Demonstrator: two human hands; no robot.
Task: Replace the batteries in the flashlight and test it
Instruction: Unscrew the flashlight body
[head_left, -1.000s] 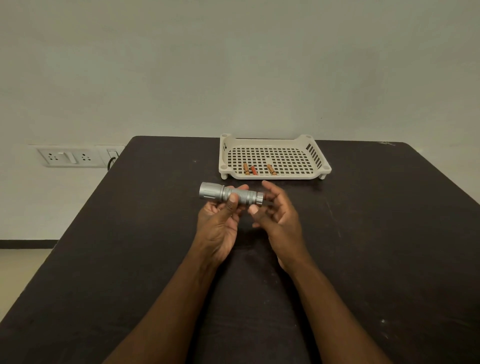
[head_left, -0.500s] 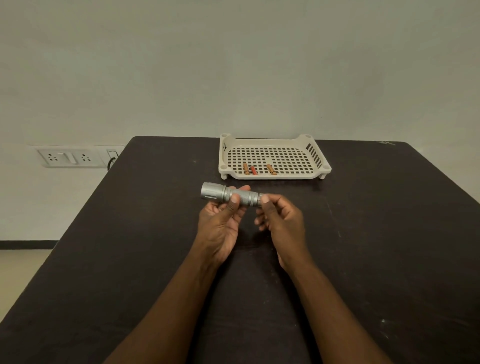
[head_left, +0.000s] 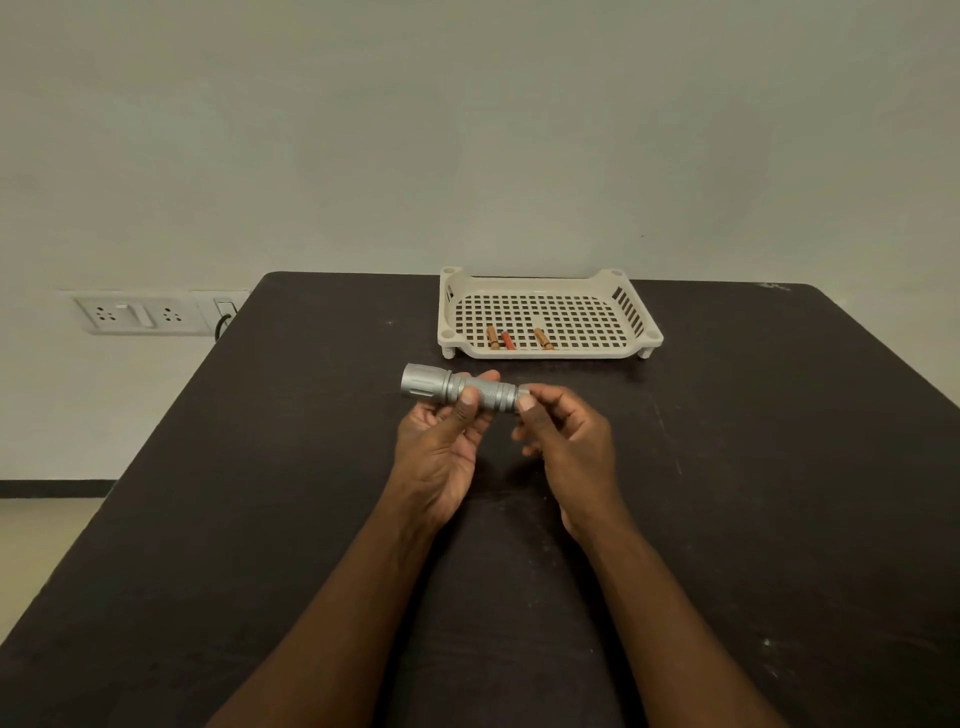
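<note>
Fingers (head_left: 527, 402) of right hand (head_left: 571, 447) hide flashlight (head_left: 460, 391) tail end.

Your left hand (head_left: 441, 447) and right hand (head_left: 569, 441) are bare above the table (head_left: 260, 467), forearms unsleeved, no rings, watch or gloves.
</note>
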